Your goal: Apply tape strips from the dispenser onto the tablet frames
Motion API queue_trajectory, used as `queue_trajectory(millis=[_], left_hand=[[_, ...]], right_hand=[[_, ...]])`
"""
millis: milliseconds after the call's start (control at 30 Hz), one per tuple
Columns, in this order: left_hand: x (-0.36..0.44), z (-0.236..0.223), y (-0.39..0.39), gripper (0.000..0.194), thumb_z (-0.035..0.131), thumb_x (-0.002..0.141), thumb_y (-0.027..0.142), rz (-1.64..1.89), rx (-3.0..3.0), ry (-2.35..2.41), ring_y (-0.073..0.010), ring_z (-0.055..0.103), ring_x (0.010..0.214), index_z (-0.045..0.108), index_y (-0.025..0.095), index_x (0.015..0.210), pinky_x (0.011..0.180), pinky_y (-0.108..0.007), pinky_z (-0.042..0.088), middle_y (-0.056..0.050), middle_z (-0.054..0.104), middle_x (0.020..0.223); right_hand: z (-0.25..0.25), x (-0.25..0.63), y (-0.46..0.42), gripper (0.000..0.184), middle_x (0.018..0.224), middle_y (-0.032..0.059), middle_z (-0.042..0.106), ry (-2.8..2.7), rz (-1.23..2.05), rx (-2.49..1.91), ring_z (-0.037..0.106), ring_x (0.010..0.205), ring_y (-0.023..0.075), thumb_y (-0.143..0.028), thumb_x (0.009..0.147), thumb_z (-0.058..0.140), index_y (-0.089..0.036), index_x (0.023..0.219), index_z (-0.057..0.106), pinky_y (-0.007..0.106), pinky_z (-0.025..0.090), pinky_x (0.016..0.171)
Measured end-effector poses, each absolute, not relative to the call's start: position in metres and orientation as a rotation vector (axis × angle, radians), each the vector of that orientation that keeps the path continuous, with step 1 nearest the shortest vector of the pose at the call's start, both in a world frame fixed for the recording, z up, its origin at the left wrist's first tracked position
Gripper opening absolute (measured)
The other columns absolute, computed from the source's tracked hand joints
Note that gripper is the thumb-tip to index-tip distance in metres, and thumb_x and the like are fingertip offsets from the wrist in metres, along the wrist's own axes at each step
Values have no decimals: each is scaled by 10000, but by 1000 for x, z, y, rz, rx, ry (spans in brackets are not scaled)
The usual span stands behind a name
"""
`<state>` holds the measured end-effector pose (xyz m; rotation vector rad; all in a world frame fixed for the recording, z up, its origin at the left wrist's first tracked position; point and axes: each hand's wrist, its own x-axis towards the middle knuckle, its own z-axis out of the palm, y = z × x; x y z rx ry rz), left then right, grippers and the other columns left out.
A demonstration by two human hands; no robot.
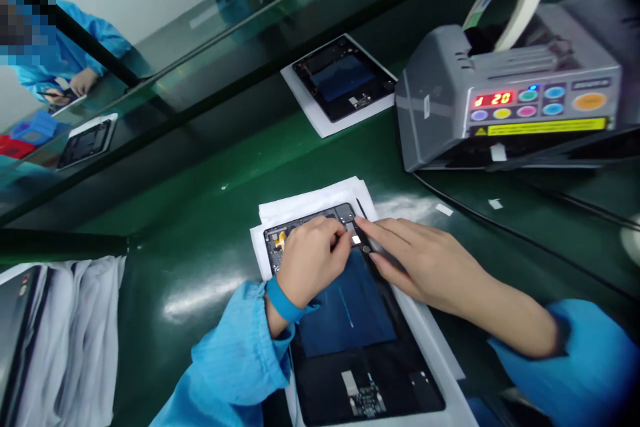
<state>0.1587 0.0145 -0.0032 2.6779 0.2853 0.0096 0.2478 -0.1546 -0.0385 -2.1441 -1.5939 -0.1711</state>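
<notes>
The left hand (313, 260) bears down curled on the far end of an open tablet (345, 307), on white paper (310, 203) on the green counter (200, 227), its grip unclear, while the right hand (415, 260), grip open, reaches a small white label (356, 239).

the left hand (313, 263) wears a bright blue wristband (283, 300) and a paler blue sleeve (235, 353); the right hand (430, 267) meets a matching blue sleeve (565, 360). under both hands lie a black device frame (370, 373) with a deep blue panel (347, 307) and white paper (310, 203). a small orange strip (280, 240) shows beside the left hand. beyond the right hand, a grey tape dispenser (440, 100) shows red digits (493, 99), teal buttons (554, 93), a pink button (526, 111), an orange button (589, 101) and a yellow label (547, 127), on a glossy dark green bench (200, 293).
</notes>
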Motion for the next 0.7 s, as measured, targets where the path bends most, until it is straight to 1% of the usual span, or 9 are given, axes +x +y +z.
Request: queue_trajectory(millis=[100,233,333,433,533,600,700], left_hand=[[164,-1,15,188,552,880,250,-14,2686,303,-138,559,615,601,201,705,580,-255,373,23,590,654],[168,1,14,186,570,864,277,-50,2718,359,-137,551,585,613,204,698,559,-252,343,27,592,628],[170,2,13,191,563,860,280,-75,2745,380,-141,547,579,607,206,690,548,-255,310,23,598,630],[172,3,12,209,557,859,298,-100,2777,406,-156,559,593,594,210,673,544,-263,283,16,610,638],[176,3,13,249,536,864,323,-139,2820,439,-173,570,596,582,214,645,537,-271,262,4,620,636],[179,3,14,273,521,865,334,-172,2845,437,-181,577,595,572,215,624,532,-273,253,-3,624,628],[183,3,16,305,504,869,352,-186,2878,430,-193,581,591,550,217,599,530,-273,247,-7,618,610]], right_hand=[[-38,251,-156,352,1092,100,636,-1540,-85,-2113,618,903,185,-219,924,421,-143,1259,498,326,524,738],[-37,253,-151,318,1068,90,637,-1546,-5,-2078,615,919,187,-200,916,430,-152,1214,531,333,534,757],[-32,254,-151,302,1039,80,649,-1557,-36,-2065,620,901,183,-189,910,447,-147,1192,547,328,534,763],[-20,258,-168,305,1020,73,668,-1510,-217,-2066,629,879,185,-171,887,493,-170,1186,552,333,527,767],[-7,270,-205,376,970,77,682,-1250,-497,-2151,642,840,200,-132,843,556,-215,1210,550,327,524,724],[-4,283,-236,439,946,99,683,-1029,-664,-2268,646,842,233,-101,826,564,-225,1247,542,352,522,727],[-11,309,-277,443,967,157,677,-879,-912,-2414,639,890,296,-127,823,580,-188,1261,548,403,512,768]])
